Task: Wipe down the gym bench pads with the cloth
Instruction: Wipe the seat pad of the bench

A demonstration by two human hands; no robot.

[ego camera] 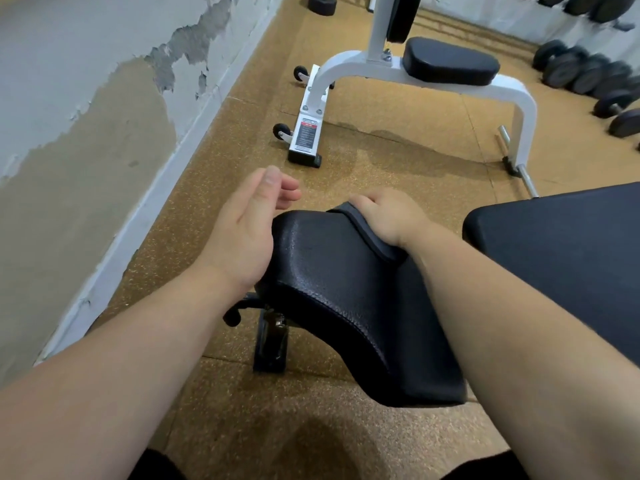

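The dark, soft folded cloth (367, 230) lay on the far right corner of the black, pebble-grained vinyl seat pad (346, 296), pressed flat under the right hand (388, 216), whose palm and curled fingers covered its upper part so that only a thick rolled edge showed along the wrist side. It looked light and limp, likely to bunch or slip on the vinyl unless kept under a broad, flat palm, so the middle of the fold was the sensible place to bear down rather than a pinched corner. The seat pad was thick and rounded at its edges, with a slightly glossy textured skin that should give a little under pressure and let the cloth glide. The left hand (249, 223) hung open and empty at the pad's far left edge, fingers loosely spread, palm turned inward, seemingly just beside the pad rather than gripping it. To the right, apart from the seat by a narrow gap, stretched the smooth, flat black back pad (571, 258), matte and firmer-looking. Beyond stood a white steel-framed bench (349, 67) on speckled tan rubber flooring (214, 188).
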